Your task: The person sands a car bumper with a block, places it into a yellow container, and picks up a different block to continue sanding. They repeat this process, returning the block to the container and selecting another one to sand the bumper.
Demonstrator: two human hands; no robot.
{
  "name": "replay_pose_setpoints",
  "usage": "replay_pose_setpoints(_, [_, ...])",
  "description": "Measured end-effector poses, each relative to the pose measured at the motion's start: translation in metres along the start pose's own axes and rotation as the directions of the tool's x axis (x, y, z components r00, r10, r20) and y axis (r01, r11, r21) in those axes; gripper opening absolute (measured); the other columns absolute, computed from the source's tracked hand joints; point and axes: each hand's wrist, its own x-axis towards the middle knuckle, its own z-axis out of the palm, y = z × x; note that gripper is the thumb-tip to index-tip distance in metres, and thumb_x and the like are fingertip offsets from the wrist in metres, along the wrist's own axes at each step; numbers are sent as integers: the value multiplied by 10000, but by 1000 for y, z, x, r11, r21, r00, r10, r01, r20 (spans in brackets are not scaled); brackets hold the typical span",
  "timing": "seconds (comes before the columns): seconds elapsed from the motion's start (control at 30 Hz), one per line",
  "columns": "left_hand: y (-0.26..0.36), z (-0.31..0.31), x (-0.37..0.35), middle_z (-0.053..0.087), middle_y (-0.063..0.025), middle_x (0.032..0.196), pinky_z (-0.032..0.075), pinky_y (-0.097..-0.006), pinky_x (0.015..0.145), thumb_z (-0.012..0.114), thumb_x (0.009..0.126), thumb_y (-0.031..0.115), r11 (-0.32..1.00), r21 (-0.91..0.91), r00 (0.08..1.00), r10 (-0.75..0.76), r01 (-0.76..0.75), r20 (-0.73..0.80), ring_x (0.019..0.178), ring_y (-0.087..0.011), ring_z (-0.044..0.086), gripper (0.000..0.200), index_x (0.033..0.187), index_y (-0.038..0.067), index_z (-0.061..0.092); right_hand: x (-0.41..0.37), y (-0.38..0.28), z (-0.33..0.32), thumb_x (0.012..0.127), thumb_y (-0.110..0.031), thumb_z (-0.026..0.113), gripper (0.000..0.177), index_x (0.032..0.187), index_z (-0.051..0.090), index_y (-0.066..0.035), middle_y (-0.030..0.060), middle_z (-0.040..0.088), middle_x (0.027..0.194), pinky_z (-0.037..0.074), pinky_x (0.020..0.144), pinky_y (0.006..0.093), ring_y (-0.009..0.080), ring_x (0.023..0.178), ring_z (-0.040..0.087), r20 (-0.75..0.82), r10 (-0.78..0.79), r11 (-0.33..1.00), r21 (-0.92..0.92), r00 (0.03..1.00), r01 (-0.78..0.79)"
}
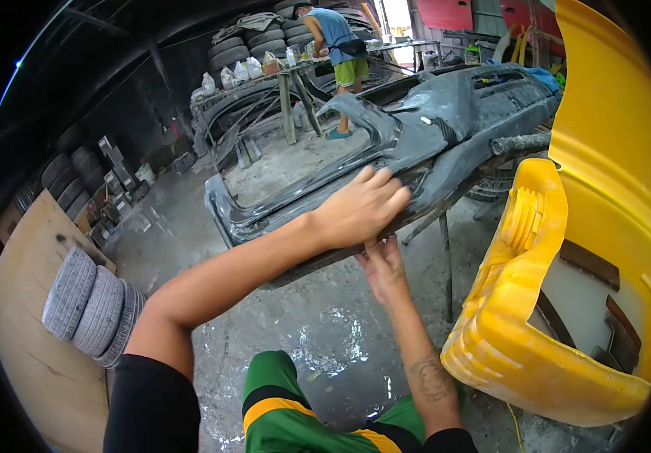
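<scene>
A long dark grey car body part (pixel 416 151), looking like a bumper with patches of pale dust, lies across a stand in front of me. My left hand (pixel 367 204) rests on top of its near side, fingers curled; anything under them is hidden. Below the near edge, my right hand (pixel 383 270) is raised against the underside, its thumb and fingers bent up at the edge. The upper ends of those fingers are partly covered by the part and my left hand.
A large yellow moulded shell (pixel 506 317) stands close on my right. Stacked tyres (pixel 95 302) lean by a wooden board (pixel 38 340) at left. Behind, a person (pixel 337 45) in a blue top bends at a bench (pixel 265 79) with several bottles. The concrete floor (pixel 318 347) looks wet.
</scene>
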Motion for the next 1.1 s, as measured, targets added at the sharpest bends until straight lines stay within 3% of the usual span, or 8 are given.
replay_pose_setpoints(0.2, [14, -23, -102, 508, -65, 855, 378, -391, 726, 685, 873, 157, 996, -8, 996, -87, 86, -33, 799, -248, 496, 287, 1106, 39, 565, 0, 2, -5, 973, -294, 680, 503, 1343, 398, -102, 56, 524, 1344, 417, 1072, 478, 212, 1239, 523, 59, -30, 1000, 9, 998, 30])
replay_pose_setpoints(0.47, [3, 7, 20, 545, -96, 923, 416, -386, 815, 578, 836, 177, 1000, 3, 992, -3, 4, -127, 924, -268, 523, 189, 952, 50, 499, -5, -3, 2, 982, -301, 666, 510, 1361, 386, -106, 67, 493, 1406, 413, 1081, 495, 219, 1280, 508, -20, -11, 999, -44, 1000, 10])
replay_pose_setpoints(0.63, [9, -23, -91, 515, -81, 868, 379, -398, 744, 642, 834, 159, 997, -31, 998, -68, 68, -15, 858, -261, 496, 219, 989, 50, 532, 1, 4, -6, 963, -294, 698, 565, 1377, 355, -120, 58, 513, 1361, 416, 1082, 449, 208, 1263, 507, 68, -2, 1000, 32, 998, 0])
replay_pose_setpoints(0.67, [7, -22, -95, 516, -77, 868, 383, -402, 752, 624, 824, 186, 998, 12, 997, -62, 62, 40, 878, -261, 504, 226, 979, 53, 527, 2, 6, -9, 946, -303, 723, 647, 1419, 318, -125, 57, 478, 1392, 403, 1099, 426, 204, 1288, 474, 92, 7, 998, 56, 996, -12])
replay_pose_setpoints(0.7, [3, -15, -77, 513, -79, 866, 390, -402, 763, 620, 826, 175, 999, -23, 998, -43, 44, 48, 870, -263, 499, 221, 981, 50, 525, 1, 9, -8, 984, -268, 669, 488, 1345, 380, -114, 66, 544, 1326, 434, 1067, 458, 203, 1235, 540, 51, -24, 999, 30, 998, 22])
replay_pose_setpoints(0.87, [1, 13, 25, 526, -85, 873, 400, -393, 808, 608, 820, 170, 998, -64, 992, 3, -11, -126, 901, -268, 510, 182, 928, 71, 499, -2, 7, -9, 983, -270, 672, 502, 1353, 376, -101, 68, 533, 1342, 438, 1052, 460, 212, 1242, 535, -43, 8, 1000, -11, 999, -9])
replay_pose_setpoints(1.03, [11, -15, -88, 518, -78, 865, 383, -391, 750, 646, 875, 154, 998, -6, 998, -63, 63, 3, 838, -255, 490, 222, 1038, 32, 556, -2, 2, -9, 968, -280, 692, 526, 1368, 380, -144, 39, 527, 1315, 438, 1049, 451, 186, 1222, 533, 25, 33, 999, -1, 999, -33])
replay_pose_setpoints(1.1, [7, -15, -78, 513, -79, 863, 383, -393, 749, 650, 861, 152, 998, 21, 997, -67, 67, 32, 840, -258, 488, 218, 1019, 39, 552, 1, 4, -8, 966, -280, 696, 530, 1371, 379, -153, 34, 524, 1309, 439, 1047, 447, 184, 1220, 531, 21, -6, 1000, 16, 1000, 5])
